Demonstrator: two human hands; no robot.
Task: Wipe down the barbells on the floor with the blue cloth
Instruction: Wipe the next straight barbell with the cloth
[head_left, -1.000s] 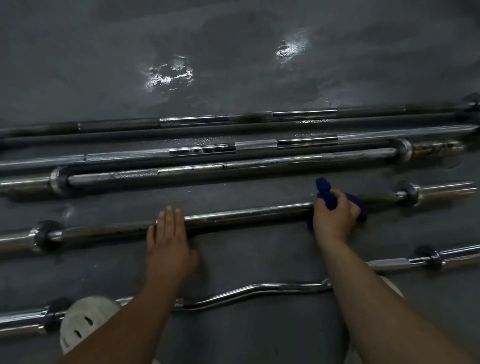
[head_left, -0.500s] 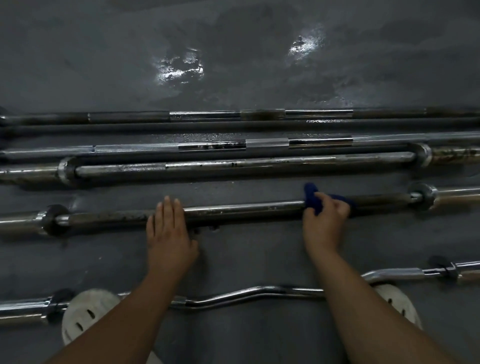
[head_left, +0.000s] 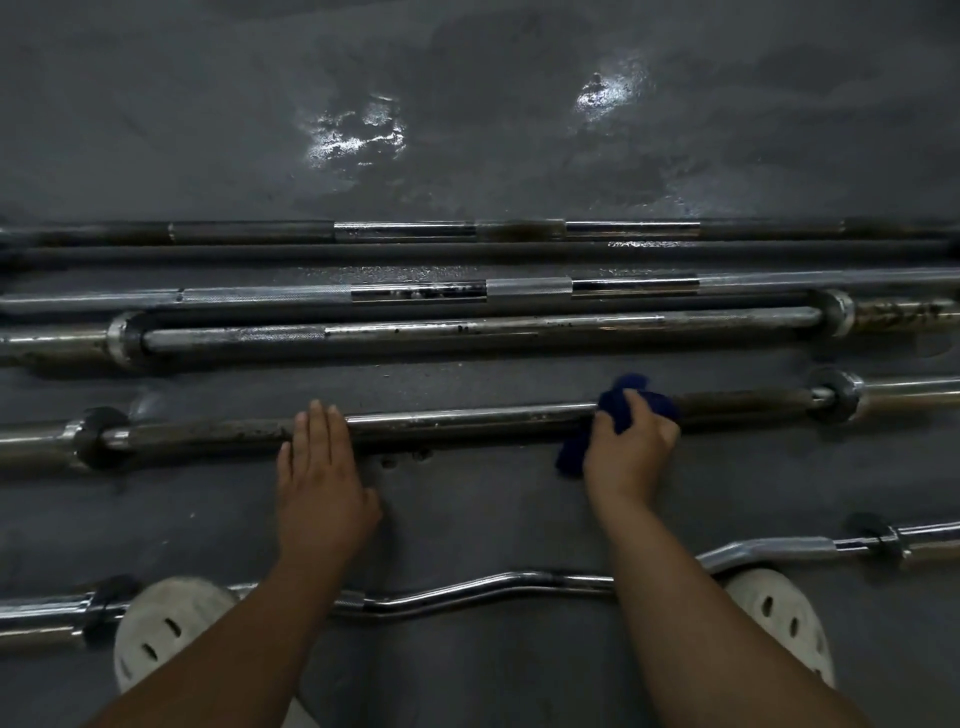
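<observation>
one small shift to report: slides the right hand (head_left: 631, 449) a little leftward along the dark, rust-flecked steel barbell (head_left: 467, 420) since a second ago, away from the round steel collar (head_left: 834, 397) at the right end, then barely moves it over the last half second. keeps the fingers curled over the shaft, gripping the crumpled dark blue cloth (head_left: 618, 402) against the metal. now lets a tail of the fabric hang down on the near side, instead of bunching it above the knuckles as before. leaves the left hand (head_left: 319, 478) as it was: flat, with straight fingers laid together on top of the same shaft and the heel down on the dark grey rubbery floor (head_left: 467, 493), holding nothing, probably just steadying against roll. points, by the look of it, to a wiping stroke under way on the middle of this bar, with the brown stretch toward the right collar and the grimy length left of the flat hand perhaps yet to do. leaves untouched the other straight steel barbells (head_left: 467, 330) beyond and the wavy chrome curl bar (head_left: 467, 587) nearer the feet.
</observation>
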